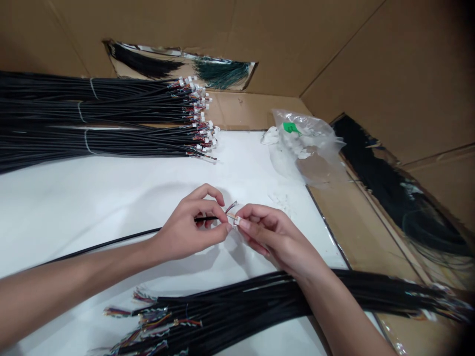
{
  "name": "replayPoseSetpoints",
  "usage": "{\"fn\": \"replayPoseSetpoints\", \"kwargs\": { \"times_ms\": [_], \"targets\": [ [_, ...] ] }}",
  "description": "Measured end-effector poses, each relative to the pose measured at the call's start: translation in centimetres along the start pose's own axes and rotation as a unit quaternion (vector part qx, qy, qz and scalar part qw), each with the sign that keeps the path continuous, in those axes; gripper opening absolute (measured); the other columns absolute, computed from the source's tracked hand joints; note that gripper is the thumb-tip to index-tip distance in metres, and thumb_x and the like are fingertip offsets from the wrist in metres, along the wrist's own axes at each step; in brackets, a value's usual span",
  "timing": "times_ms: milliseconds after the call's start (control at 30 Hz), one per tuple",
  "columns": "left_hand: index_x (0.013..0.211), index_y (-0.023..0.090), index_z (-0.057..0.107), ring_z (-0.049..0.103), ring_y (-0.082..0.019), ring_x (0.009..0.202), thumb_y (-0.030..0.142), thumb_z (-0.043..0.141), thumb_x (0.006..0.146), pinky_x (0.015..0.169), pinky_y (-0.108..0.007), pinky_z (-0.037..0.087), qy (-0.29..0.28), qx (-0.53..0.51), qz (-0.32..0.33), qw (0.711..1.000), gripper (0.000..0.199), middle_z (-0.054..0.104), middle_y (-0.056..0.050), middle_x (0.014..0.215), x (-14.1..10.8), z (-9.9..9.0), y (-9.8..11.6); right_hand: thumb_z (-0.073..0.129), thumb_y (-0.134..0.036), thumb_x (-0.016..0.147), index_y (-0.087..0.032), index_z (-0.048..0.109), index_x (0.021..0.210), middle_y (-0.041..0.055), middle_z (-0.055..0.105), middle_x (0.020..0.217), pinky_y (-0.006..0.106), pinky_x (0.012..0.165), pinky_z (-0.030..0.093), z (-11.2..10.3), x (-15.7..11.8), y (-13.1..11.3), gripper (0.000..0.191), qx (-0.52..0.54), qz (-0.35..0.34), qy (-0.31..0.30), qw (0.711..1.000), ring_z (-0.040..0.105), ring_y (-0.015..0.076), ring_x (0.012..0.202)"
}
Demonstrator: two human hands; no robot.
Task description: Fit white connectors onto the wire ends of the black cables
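Observation:
Near the middle of the view, my left hand (196, 222) pinches the end of a black cable (126, 238), which trails off to the left under my forearm. Thin coloured wires (231, 206) fan out of the cable end, between the two hands. My right hand (269, 231) holds a small white connector (237, 221) between thumb and index finger, close to my left fingertips. At least one wire runs to the connector; whether it is seated inside is too small to tell.
Bundled black cables with white connectors (148, 141) lie at the upper left. A bundle with bare wire ends (222, 306) crosses below my right forearm. A clear plastic bag (319, 143) rests at the back right, by cardboard walls (274, 44), on the white surface (74, 198).

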State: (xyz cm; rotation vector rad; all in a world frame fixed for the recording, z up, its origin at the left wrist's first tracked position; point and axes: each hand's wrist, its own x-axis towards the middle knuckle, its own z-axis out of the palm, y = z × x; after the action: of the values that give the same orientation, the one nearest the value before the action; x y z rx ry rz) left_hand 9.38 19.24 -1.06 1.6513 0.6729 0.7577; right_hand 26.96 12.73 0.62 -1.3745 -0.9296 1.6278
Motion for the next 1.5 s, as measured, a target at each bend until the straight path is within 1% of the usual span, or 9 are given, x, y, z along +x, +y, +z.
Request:
{"fn": "replayPoseSetpoints", "kwargs": {
  "times_ms": [167,333,600,767,967,1167,1500],
  "targets": [
    [0.066,0.009,0.065,0.039,0.003,0.051,0.011,0.062,0.074,0.048,-0.014,0.033,-0.009,-0.023,-0.019,1.000,0.009,0.048,-0.001,0.093,0.03,-0.06,0.00,0.070,-0.037,0.082,-0.015,0.061,0.083,-0.0073,0.040,0.055,0.017,0.039,0.021,-0.21,0.09,0.14,0.024,-0.012,-0.009,-0.042,0.999,0.030,0.0028,0.043],
    [0.065,0.009,0.064,0.041,0.004,0.051,0.011,0.063,0.074,0.049,-0.013,0.033,-0.021,-0.033,-0.023,0.999,0.009,0.048,0.000,0.092,-0.03,-0.06,-0.09,0.067,-0.037,0.085,-0.015,0.062,0.086,-0.0064,0.042,0.058,0.018,0.041,0.022,-0.41,-0.18,0.12,0.023,-0.047,-0.013,-0.056,0.997,0.031,0.0035,0.047],
    [0.067,0.009,0.065,0.040,0.004,0.052,0.009,0.065,0.074,0.049,-0.012,0.034,-0.032,-0.036,-0.025,0.999,0.007,0.048,0.001,0.093,-0.07,-0.07,-0.18,0.067,-0.040,0.084,-0.015,0.062,0.085,-0.0059,0.044,0.059,0.019,0.042,0.023,-0.55,-0.44,-0.43,0.026,-0.111,-0.020,-0.045,0.993,0.033,0.0044,0.048],
    [0.067,0.009,0.065,0.040,0.004,0.052,0.009,0.066,0.073,0.049,-0.012,0.035,-0.040,-0.024,-0.022,0.999,0.007,0.049,0.001,0.093,-0.08,-0.13,-0.24,0.067,-0.043,0.084,-0.014,0.062,0.083,-0.0066,0.041,0.057,0.020,0.042,0.023,-0.47,-0.44,-0.68,0.029,-0.139,-0.022,-0.034,0.989,0.031,0.0052,0.048],
    [0.068,0.009,0.067,0.040,0.004,0.052,0.007,0.065,0.073,0.050,-0.013,0.035,-0.051,-0.021,-0.018,0.998,0.006,0.050,0.001,0.093,-0.09,-0.25,-0.33,0.067,-0.036,0.084,-0.015,0.064,0.083,-0.0067,0.040,0.056,0.020,0.044,0.024,-0.23,-0.73,-0.69,0.021,-0.211,-0.059,0.012,0.976,0.031,0.0062,0.051],
    [0.071,0.010,0.068,0.040,0.003,0.052,0.009,0.065,0.075,0.051,-0.014,0.036,-0.076,-0.008,-0.020,0.997,0.006,0.050,0.000,0.096,-0.02,-0.37,-0.29,0.067,-0.031,0.085,-0.016,0.065,0.081,-0.0046,0.048,0.059,0.021,0.048,0.027,-0.24,-0.82,-0.84,0.015,-0.271,-0.065,-0.010,0.960,0.038,0.0076,0.055],
    [0.078,0.010,0.070,0.039,0.001,0.054,0.013,0.063,0.082,0.050,-0.017,0.035,-0.101,0.006,0.003,0.995,0.009,0.051,-0.002,0.097,0.07,-0.67,-0.25,0.058,-0.037,0.089,-0.016,0.064,0.084,-0.0039,0.046,0.058,0.022,0.047,0.028,-0.27,-0.84,-0.64,0.022,-0.280,-0.061,0.006,0.958,0.036,0.0092,0.054]
  ]
}}
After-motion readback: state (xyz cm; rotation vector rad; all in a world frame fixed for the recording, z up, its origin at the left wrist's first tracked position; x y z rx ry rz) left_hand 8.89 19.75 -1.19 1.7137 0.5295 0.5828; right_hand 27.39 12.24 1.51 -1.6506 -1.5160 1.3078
